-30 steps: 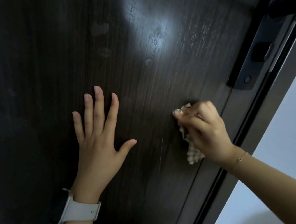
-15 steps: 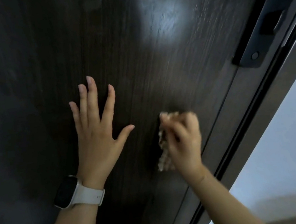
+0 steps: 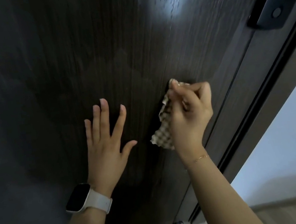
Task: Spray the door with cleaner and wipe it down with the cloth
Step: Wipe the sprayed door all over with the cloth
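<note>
Door dark brown, streaked woodgrain. My cloth beige-and-white check, I think; view blurred. Lock plate black. My watch black face, cream strap. Thin gold bracelet. Wall pale bluish-white.

The dark wood-grain door was the surface bearing everything. A left hand lay flat against it with fingers spread, and beside it a right hand pressed a crumpled checked cloth onto the panel. A black handle plate sat fixed near its right edge.
</note>
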